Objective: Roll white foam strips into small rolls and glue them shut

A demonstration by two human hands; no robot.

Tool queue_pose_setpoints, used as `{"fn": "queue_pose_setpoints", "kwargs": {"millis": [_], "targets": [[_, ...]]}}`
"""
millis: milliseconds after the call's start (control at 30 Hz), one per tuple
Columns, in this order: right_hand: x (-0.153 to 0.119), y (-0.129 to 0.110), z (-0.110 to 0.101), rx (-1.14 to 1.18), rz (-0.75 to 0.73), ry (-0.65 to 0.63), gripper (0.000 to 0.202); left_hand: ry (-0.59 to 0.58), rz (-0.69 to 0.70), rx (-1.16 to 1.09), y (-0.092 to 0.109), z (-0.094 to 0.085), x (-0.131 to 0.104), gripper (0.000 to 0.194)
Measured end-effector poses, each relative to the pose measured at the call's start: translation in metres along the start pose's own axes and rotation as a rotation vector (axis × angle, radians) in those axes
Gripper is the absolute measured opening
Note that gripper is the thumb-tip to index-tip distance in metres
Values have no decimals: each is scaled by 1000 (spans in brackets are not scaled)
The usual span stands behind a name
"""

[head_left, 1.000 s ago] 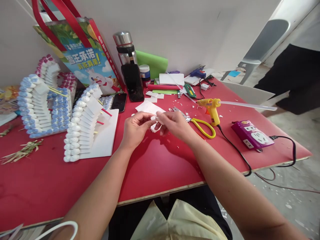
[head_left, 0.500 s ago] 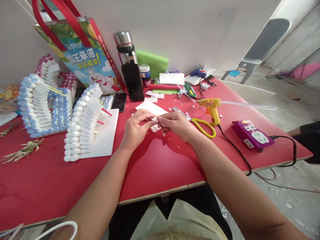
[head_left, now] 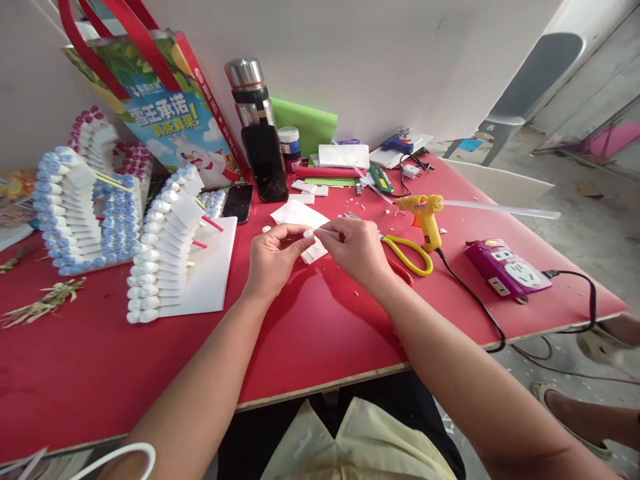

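Note:
A small white rolled piece [head_left: 309,233] is pinched between the thumb and forefinger of my left hand [head_left: 274,259], over the middle of the table. My right hand [head_left: 357,245] is closed, its fingertips at the right side of that piece; exactly what they grip there is partly hidden. White sheets and strips [head_left: 300,215] lie under and beyond my fingers. Another small white roll [head_left: 267,229] rests beside my left hand. Yellow-handled scissors [head_left: 411,257] lie to the right of my right hand, their blades partly covered by it, with a red handle [head_left: 400,272] close by.
A yellow glue gun [head_left: 425,217] and purple power socket [head_left: 510,268] stand at right, with trailing cables. White tiered foam models [head_left: 165,247] and blue-white ones [head_left: 85,213] fill the left. Behind are a phone [head_left: 264,163], steel flask [head_left: 247,90] and gift bag [head_left: 170,113]. A person's feet show at right.
My right hand has shifted slightly right, and the white piece now shows more at my left fingertips. The red handle and small roll have come into sight. A person's feet have appeared lower right.

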State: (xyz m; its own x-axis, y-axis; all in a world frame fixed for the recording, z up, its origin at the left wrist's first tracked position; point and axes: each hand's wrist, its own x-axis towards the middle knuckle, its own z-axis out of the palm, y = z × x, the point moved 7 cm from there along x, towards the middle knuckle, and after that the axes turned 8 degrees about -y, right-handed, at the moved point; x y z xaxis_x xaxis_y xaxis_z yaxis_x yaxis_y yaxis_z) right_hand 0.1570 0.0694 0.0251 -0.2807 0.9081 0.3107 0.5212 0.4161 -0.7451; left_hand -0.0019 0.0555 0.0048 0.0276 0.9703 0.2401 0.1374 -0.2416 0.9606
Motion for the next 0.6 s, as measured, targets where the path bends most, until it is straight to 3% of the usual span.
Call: {"fn": "queue_pose_setpoints", "kwargs": {"millis": [100, 300, 600], "targets": [[-4, -10, 0, -83, -114, 56, 19, 6, -19, -35, -2, 1, -1, 31], [-6, -16, 5, -97, -238, -3, 19, -2, 4, -53, -1, -3, 0, 32], [-5, -8, 3, -67, -147, 84, 12, -3, 17, -81, -2, -7, 2, 31]]}}
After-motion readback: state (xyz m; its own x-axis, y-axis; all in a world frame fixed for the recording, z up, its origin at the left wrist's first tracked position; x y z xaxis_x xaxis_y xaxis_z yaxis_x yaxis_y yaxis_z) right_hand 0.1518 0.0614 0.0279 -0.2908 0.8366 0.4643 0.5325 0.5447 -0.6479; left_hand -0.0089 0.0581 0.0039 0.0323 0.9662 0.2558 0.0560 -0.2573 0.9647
